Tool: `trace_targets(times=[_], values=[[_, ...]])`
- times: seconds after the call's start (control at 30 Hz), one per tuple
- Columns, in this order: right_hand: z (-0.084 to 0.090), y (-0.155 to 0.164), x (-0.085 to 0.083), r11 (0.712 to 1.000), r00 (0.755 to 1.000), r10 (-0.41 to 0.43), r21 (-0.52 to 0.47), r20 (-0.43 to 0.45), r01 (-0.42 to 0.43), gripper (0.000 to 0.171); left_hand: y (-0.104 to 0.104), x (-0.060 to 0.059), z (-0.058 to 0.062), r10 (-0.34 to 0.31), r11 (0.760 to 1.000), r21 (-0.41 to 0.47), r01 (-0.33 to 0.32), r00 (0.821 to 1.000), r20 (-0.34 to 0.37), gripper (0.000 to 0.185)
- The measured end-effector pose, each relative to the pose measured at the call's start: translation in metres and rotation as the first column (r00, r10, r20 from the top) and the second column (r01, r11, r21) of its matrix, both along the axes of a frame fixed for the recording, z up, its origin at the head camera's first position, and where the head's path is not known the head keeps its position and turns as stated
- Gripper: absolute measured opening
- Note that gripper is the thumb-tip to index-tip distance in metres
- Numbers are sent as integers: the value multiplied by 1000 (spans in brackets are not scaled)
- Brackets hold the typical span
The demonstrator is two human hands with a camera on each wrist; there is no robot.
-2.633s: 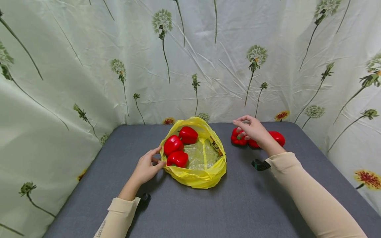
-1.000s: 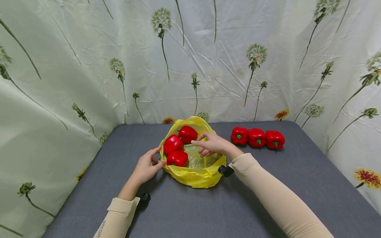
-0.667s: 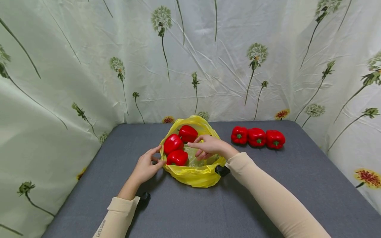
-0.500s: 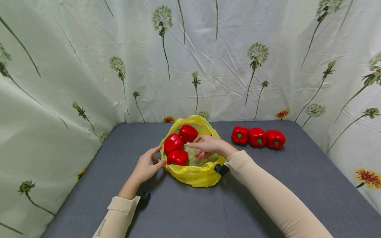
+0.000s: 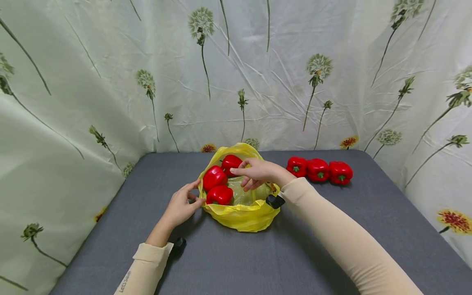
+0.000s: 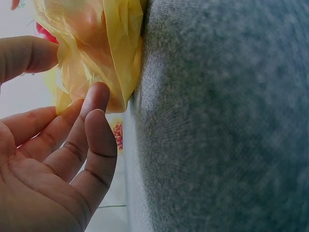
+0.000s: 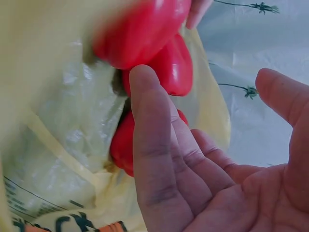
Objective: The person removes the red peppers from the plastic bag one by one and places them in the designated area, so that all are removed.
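Note:
A yellow plastic bag stands with its mouth open on the table. Inside, along its left and back, lie three red bell peppers. My left hand touches the bag's left rim with thumb and fingertips, which stand apart from each other; in the left wrist view the fingers are loosely bent against the thin plastic. Above the bag's opening hovers my right hand, holding nothing. Its fingers look extended and its thumb apart in the right wrist view, with the peppers behind them.
Three more red bell peppers sit in a row at the back right of the grey table, stems facing forward. A pale curtain with dandelion prints hangs behind the table and along both sides.
My right hand has come left from the row of peppers to over the bag, dipped into its opening, and risen slightly. The left hand and the peppers have stayed in place.

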State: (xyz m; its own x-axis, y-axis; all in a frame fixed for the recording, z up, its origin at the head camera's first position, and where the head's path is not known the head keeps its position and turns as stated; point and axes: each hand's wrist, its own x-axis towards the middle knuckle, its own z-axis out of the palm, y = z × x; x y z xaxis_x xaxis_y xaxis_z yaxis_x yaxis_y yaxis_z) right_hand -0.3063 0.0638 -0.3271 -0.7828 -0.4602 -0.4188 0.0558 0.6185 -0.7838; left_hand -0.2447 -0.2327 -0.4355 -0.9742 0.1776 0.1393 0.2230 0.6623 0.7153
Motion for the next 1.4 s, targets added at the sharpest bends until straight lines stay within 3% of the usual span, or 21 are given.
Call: trace_targets(times=[0.3, 0.77, 1.07, 1.4], values=[[13, -6, -6, 1000, 1000, -12, -4, -24, 11, 57, 0, 0, 2, 2, 1000, 1, -2, 1000, 0, 72], [-28, -15, -18, 996, 992, -80, -38, 98, 84, 47, 2, 1, 0, -4, 1000, 14, 4, 1000, -6, 71], [-38, -22, -14, 998, 982, -20, -51, 186, 30, 68, 1, 1, -1, 3, 1000, 17, -3, 1000, -4, 70], [-45, -32, -9, 999, 977, -20, -39, 211, 29, 60, 1, 1, -1, 2, 1000, 11, -2, 1000, -6, 70]])
